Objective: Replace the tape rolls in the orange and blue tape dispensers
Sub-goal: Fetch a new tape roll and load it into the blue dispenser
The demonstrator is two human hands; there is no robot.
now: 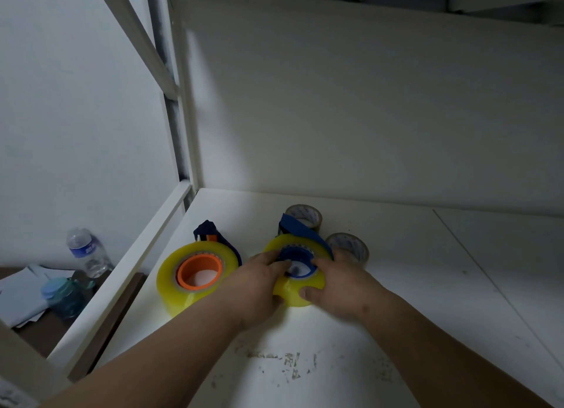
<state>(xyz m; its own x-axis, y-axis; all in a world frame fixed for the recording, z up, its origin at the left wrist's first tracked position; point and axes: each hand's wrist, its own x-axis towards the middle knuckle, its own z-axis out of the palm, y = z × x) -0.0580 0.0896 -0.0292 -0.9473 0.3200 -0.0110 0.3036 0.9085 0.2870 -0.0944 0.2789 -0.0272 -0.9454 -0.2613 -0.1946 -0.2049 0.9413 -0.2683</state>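
Head view shows one white counter [396, 285] carrying two big yellow-clear tape rolls: one [195, 273] on the orange dispenser hub [200, 269], one [300, 273] on the blue dispenser [300, 235]. Left hand [259, 285] and right hand [341, 285] clasp the second roll, fingers [279, 262] curled at its core. Two small brown tape rolls [305, 217] [349, 246] lie behind.

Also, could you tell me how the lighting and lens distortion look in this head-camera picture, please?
Head view: dim and bluish overall; a brighter patch falls on the table beneath both hands; the shelf frame bows from the wide-angle lens; the water bottle looks soft.
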